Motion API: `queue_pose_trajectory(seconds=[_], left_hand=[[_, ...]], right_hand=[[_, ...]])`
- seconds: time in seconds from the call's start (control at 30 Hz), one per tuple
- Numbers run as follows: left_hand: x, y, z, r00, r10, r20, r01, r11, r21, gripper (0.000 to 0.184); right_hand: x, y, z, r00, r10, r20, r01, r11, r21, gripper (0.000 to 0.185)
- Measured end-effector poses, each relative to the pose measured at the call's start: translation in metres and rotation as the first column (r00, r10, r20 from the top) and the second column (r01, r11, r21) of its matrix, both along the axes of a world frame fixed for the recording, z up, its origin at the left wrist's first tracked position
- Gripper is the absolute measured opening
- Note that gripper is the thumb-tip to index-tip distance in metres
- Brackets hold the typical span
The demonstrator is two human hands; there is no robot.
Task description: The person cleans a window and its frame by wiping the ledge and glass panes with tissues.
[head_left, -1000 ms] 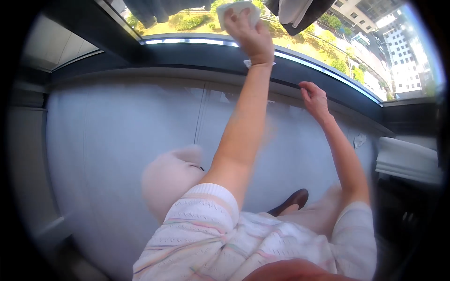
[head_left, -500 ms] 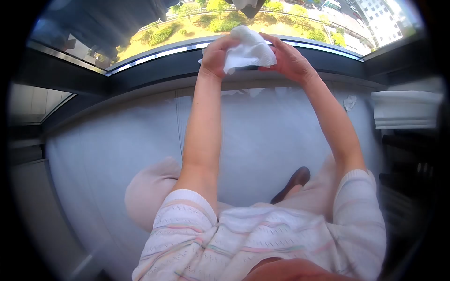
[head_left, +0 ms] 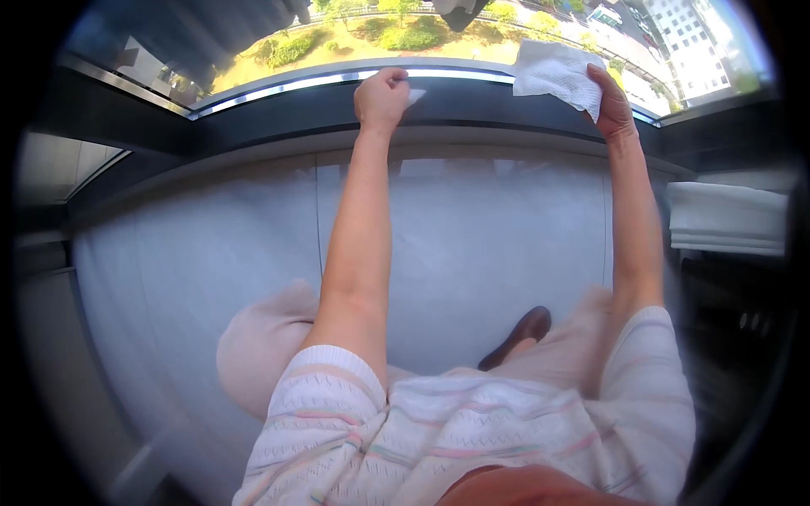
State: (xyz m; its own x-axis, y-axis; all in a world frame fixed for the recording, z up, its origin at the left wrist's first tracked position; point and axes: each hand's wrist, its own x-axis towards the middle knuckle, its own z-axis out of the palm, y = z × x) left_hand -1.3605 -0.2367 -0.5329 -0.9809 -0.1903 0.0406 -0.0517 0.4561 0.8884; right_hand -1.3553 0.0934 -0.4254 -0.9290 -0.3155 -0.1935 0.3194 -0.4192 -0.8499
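Note:
My left hand (head_left: 381,101) is closed over the dark window frame (head_left: 295,118), fingers curled. Beside its fingertips a small white piece (head_left: 415,96) shows; whether the fingers hold it cannot be seen. To the right, my right hand (head_left: 613,103) grips a crumpled white wipe (head_left: 557,74) by its right edge, between thumb and fingers. The wipe spreads leftward in front of the window glass and overlaps the frame.
Greenery (head_left: 409,35) and a white building (head_left: 688,46) show through the window. Below lies the grey floor (head_left: 481,228) with a dark shoe (head_left: 521,333). Folded white material (head_left: 727,219) is at the right, above dark objects.
The wipe was in my left hand against the glass, then between both hands; now only my right hand has it, farther right. My left hand has come down to the frame and closed.

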Motion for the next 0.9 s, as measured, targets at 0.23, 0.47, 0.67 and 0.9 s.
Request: queue_pose_trajectory(seconds=[0.23, 0.47, 0.67, 0.9], left_hand=[[0.007, 0.001, -0.019, 0.993, 0.069, -0.101, -0.084, 0.984, -0.156, 0.023], [0.017, -0.029, -0.017, 0.971, 0.225, -0.085, -0.241, 0.923, -0.301, 0.014], [0.020, -0.046, -0.025, 0.936, 0.310, -0.169, -0.335, 0.931, -0.147, 0.011], [0.017, -0.091, -0.021, 0.894, 0.399, -0.203, -0.426, 0.898, -0.113, 0.008]], right_hand=[[-0.050, -0.145, -0.017, 0.824, 0.285, -0.489, 0.182, 0.684, 0.706, 0.036], [-0.067, -0.345, -0.057, 0.554, 0.672, -0.491, 0.244, 0.432, 0.868, 0.030], [-0.055, -0.176, -0.060, 0.733, 0.614, -0.294, 0.195, 0.224, 0.955, 0.033], [-0.050, -0.154, -0.053, 0.748, 0.622, -0.232, 0.349, -0.070, 0.935, 0.031]])
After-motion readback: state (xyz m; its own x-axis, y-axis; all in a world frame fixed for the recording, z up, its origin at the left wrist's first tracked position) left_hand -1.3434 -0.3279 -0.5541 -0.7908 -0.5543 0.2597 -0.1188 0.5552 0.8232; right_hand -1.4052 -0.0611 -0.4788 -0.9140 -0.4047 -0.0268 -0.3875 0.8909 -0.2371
